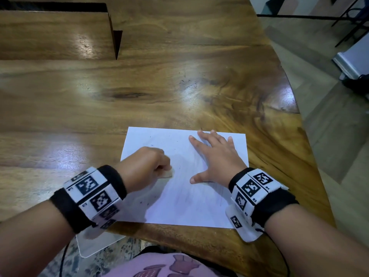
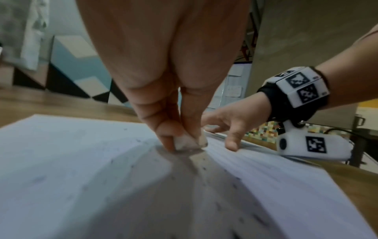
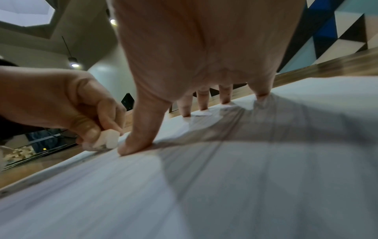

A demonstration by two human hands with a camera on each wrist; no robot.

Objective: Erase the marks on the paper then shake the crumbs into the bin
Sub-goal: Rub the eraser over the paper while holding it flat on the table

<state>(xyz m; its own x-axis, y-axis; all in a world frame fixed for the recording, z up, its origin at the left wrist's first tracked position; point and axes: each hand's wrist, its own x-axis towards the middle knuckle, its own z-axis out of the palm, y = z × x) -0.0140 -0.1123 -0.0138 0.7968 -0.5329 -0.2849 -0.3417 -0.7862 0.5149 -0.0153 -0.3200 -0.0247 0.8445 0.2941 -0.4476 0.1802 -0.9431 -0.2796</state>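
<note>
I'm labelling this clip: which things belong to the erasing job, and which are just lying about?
In the job:
- paper, pinned by the right hand
- eraser, pinched in the left hand
- crumbs on the paper

Just there:
- table
- wooden ledge
- clear sheet

No legible text, brand or number is found on the paper; it carries only faint grey strokes and small dark specks. The white wristband blocks on the left wrist and the right wrist bear black-and-white square coded markers, with tiny characters printed beside them, too small to read. The camera housing under the right wrist shows one such marker.
</note>
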